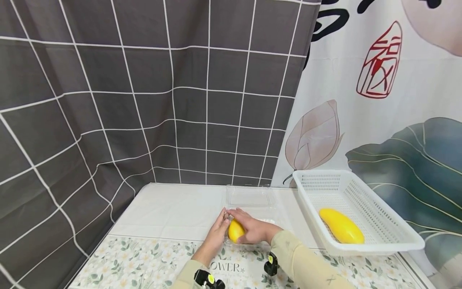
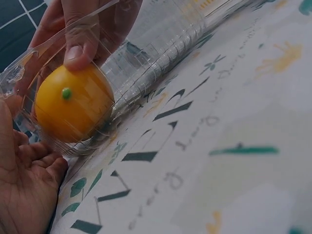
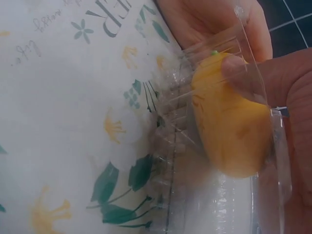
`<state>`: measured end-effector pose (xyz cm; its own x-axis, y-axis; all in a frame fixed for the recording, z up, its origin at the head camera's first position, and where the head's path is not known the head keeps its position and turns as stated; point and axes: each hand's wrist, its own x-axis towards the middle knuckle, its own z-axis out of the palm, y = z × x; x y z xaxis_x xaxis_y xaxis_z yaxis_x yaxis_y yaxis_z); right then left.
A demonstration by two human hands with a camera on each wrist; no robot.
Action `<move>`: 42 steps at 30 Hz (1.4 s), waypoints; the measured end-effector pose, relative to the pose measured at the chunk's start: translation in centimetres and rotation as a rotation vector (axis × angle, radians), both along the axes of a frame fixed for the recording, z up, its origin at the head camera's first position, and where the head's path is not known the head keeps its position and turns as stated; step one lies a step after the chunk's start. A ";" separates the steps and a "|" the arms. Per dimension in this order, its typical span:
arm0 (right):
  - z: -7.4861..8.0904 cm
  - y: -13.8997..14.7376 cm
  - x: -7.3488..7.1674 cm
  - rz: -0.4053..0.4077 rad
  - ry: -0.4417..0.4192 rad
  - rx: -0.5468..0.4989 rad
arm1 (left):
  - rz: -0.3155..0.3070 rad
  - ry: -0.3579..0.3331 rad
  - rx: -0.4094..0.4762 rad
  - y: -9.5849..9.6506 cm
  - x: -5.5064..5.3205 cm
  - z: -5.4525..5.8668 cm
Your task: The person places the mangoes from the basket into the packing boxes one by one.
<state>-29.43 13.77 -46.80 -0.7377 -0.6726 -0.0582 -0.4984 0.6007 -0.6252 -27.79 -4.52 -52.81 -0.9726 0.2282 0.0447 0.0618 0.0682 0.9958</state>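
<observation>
A yellow toy mango (image 1: 235,231) with a small green stem tip lies in a clear plastic clamshell box (image 2: 163,53). My right hand (image 1: 255,229) reaches into the box and grips the mango, its thumb (image 3: 265,78) pressed on the upper side near the stem. The left hand (image 1: 215,236) holds the near left end of the box, with curled fingers (image 2: 46,163) against the outside of its wall. Seen from the right wrist, the mango (image 3: 231,122) looks long and tapered behind the clear plastic. Behind the hands, the box's open lid (image 1: 249,197) extends toward the curtain.
A white perforated basket (image 1: 375,249) stands to the right, with another larger yellow mango (image 1: 341,226) inside. White and floral coverings (image 1: 144,257) lie over the table. A dark grid curtain (image 1: 223,108) hangs along the back and left.
</observation>
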 end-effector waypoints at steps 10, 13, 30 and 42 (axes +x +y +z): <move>0.0 0.7 0.5 -0.004 -0.064 -0.074 | 0.013 -0.016 -0.012 0.0 0.2 0.2; 0.0 0.8 0.5 0.000 -0.074 -0.083 | 0.012 -0.018 -0.013 0.0 0.3 0.1; 1.3 1.8 -0.4 -0.058 -0.046 -0.054 | -0.004 -0.024 0.011 0.0 0.1 0.1; 5.6 4.8 -2.2 -0.095 0.123 -0.006 | -0.002 -0.016 0.044 0.1 0.1 0.1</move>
